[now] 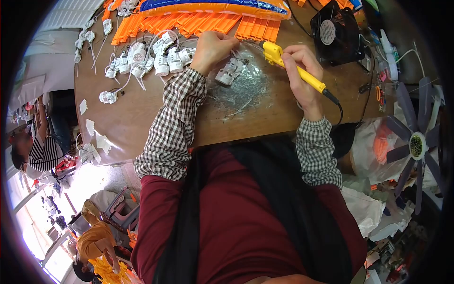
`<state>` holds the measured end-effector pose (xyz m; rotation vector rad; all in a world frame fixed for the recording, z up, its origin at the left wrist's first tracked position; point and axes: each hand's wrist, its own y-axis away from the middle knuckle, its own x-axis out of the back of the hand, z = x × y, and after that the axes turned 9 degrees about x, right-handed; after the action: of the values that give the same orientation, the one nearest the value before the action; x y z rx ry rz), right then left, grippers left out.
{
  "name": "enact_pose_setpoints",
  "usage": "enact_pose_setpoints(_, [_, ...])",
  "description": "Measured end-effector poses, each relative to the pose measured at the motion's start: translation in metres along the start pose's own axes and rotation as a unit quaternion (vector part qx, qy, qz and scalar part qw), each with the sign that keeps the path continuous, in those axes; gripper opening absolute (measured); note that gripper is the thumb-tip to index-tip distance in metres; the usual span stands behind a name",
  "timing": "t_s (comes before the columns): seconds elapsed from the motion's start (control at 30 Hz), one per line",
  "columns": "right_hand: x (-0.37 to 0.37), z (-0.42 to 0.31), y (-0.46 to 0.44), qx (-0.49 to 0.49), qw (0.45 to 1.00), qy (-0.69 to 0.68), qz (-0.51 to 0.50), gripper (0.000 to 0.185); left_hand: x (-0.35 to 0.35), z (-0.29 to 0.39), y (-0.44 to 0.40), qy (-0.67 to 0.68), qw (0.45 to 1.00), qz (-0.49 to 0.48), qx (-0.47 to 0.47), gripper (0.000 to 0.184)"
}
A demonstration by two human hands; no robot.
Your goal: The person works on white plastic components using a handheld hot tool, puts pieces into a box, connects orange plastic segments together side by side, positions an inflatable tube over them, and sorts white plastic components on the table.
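My right hand (303, 75) is wrapped round a yellow soldering iron (309, 79) with a black cord. Its front end points left, toward my left hand (213, 49). The fingers of my left hand are pinched together beside the orange strips (257, 30); what they hold is too small to make out. Just below them, a white motor-like unit (228, 73) with thin wires lies on a scuffed, silvery patch (241, 92) of the table. Several similar white units (161, 66) with wires lie left of my left hand.
A blue and orange plastic packet (215, 7) lies on the strips at the back of the brown table (265, 125). A black box fan (335, 35) stands at the back right, a grey-bladed fan (416, 144) at far right. Two other people are at the left, away from the table.
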<state>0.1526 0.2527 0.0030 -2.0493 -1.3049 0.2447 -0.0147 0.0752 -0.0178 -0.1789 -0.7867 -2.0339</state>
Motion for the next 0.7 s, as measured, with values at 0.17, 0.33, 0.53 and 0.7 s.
enact_pose_setpoints(0.17, [0.004, -0.009, 0.0, 0.002, 0.999, 0.025, -0.038, 0.009, 0.001, -0.002, -0.001, -0.004, 1.0, 0.003, -0.008, 0.024])
enact_pose_setpoints(0.33, [0.007, -0.007, 0.003, -0.09, 0.984, -0.086, 0.124, 0.029, -0.001, -0.003, -0.002, 0.009, 1.0, 0.008, -0.005, 0.022])
enact_pose_setpoints(0.53, [0.009, -0.006, 0.004, -0.105, 0.979, -0.098, 0.146, 0.03, 0.0, -0.007, -0.003, 0.024, 1.0, -0.013, -0.007, 0.025])
enact_pose_setpoints(0.7, [0.006, -0.008, 0.001, -0.098, 0.98, -0.103, 0.14, 0.032, -0.002, -0.005, 0.006, 0.036, 0.999, 0.008, -0.024, 0.025])
